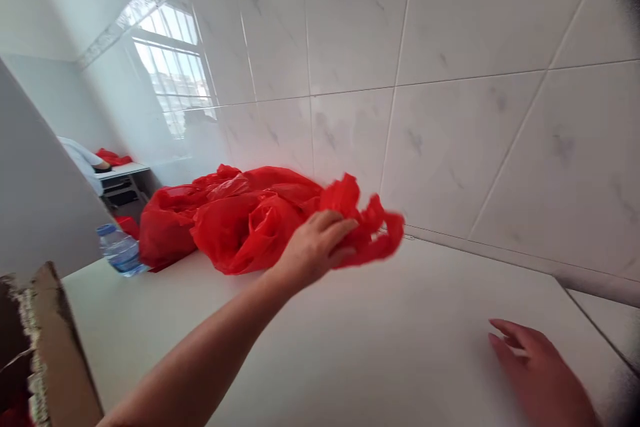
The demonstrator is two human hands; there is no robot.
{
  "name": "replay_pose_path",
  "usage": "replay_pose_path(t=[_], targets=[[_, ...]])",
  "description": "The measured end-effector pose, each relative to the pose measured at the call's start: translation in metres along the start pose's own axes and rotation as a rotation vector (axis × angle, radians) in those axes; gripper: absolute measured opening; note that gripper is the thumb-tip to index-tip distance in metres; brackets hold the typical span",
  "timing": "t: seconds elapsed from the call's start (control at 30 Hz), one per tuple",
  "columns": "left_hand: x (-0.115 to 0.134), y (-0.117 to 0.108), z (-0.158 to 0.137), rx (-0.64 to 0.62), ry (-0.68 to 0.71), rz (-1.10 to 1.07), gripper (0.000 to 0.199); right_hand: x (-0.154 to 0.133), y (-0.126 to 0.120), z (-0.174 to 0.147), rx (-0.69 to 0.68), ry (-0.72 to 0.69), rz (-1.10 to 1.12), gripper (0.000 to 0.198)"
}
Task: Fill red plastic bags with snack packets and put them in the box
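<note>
Several red plastic bags (240, 220) lie bunched together on the white table against the tiled wall. My left hand (315, 243) reaches across to the right end of the heap, its fingers closed on a crumpled red plastic bag (380, 233). The loose, handle-like end of that bag sticks out to the right beyond my fingers and is slightly blurred. At the lower right, my right hand (543, 370) is over the table, apart from the bags. Its fingers are loosely curved, with a gap between thumb and forefinger and nothing in them.
A clear bottle with a blue cap (120, 250) stands, tilted in view, left of the bags. A torn-edged cardboard box (60, 347) is at the lower left. The tiled wall (450, 147) bounds the white table (375, 340) behind. Far left, a person's sleeve (80, 157) shows near another table.
</note>
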State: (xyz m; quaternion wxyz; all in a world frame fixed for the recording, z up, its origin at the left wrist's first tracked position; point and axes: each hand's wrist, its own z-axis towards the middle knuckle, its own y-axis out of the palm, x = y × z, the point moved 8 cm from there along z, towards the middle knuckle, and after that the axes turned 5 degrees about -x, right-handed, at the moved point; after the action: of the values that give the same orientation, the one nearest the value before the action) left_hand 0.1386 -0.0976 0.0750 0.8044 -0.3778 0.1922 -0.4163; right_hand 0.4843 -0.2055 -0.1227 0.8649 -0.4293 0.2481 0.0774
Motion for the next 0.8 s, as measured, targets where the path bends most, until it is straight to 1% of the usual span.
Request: replay_pose_path(t=[0.07, 0.1, 0.13, 0.2, 0.23, 0.27, 0.3, 0.37, 0.4, 0.43, 0.47, 0.53, 0.6, 0.67, 0.7, 0.77, 0.8], targets=[[0.017, 0.044, -0.008, -0.212, 0.014, -0.041, 0.061, -0.026, 0.002, -0.001, -0.004, -0.043, 0.017, 0.04], [0.023, 0.06, -0.012, -0.283, 0.003, -0.057, 0.068, -0.044, 0.0, -0.002, 0.017, -0.089, 0.006, 0.042], [0.026, 0.072, -0.016, -0.324, -0.014, -0.073, 0.068, -0.063, -0.001, -0.004, 0.034, -0.14, -0.002, 0.045], [0.029, 0.086, -0.021, -0.349, -0.041, -0.099, 0.057, -0.098, -0.005, -0.01, 0.081, -0.237, -0.001, 0.047], [0.031, 0.091, -0.024, -0.359, -0.042, -0.114, 0.054, -0.113, -0.006, -0.013, 0.081, -0.284, 0.004, 0.048], [0.033, 0.096, -0.027, -0.372, -0.037, -0.129, 0.055, -0.127, -0.005, -0.017, 0.067, -0.33, 0.007, 0.049], [0.035, 0.102, -0.03, -0.395, -0.02, -0.142, 0.061, -0.138, -0.001, -0.02, 0.033, -0.369, 0.006, 0.05], [0.04, 0.117, -0.037, -0.463, 0.036, -0.158, 0.078, -0.152, 0.01, -0.026, -0.057, -0.428, -0.016, 0.053], [0.041, 0.125, -0.042, -0.501, 0.064, -0.16, 0.082, -0.155, 0.018, -0.029, -0.104, -0.444, -0.038, 0.053], [0.041, 0.134, -0.045, -0.535, 0.081, -0.157, 0.082, -0.154, 0.026, -0.03, -0.145, -0.45, -0.062, 0.051], [0.037, 0.142, -0.048, -0.558, 0.077, -0.147, 0.077, -0.15, 0.033, -0.031, -0.179, -0.447, -0.086, 0.046], [0.021, 0.154, -0.048, -0.556, -0.008, -0.106, 0.063, -0.136, 0.048, -0.03, -0.254, -0.423, -0.109, 0.034], [-0.003, 0.159, -0.043, -0.505, -0.136, -0.054, 0.052, -0.12, 0.057, -0.027, -0.319, -0.377, -0.092, 0.028], [-0.024, 0.157, -0.038, -0.437, -0.246, -0.013, 0.045, -0.107, 0.057, -0.023, -0.343, -0.329, -0.051, 0.028], [-0.032, 0.154, -0.036, -0.404, -0.292, 0.006, 0.043, -0.103, 0.054, -0.021, -0.332, -0.307, -0.029, 0.028], [-0.039, 0.142, -0.035, -0.297, -0.374, 0.043, 0.041, -0.1, 0.045, -0.017, -0.296, -0.254, 0.009, 0.028], [-0.036, 0.134, -0.035, -0.227, -0.386, 0.048, 0.039, -0.1, 0.042, -0.015, -0.284, -0.229, 0.026, 0.027]])
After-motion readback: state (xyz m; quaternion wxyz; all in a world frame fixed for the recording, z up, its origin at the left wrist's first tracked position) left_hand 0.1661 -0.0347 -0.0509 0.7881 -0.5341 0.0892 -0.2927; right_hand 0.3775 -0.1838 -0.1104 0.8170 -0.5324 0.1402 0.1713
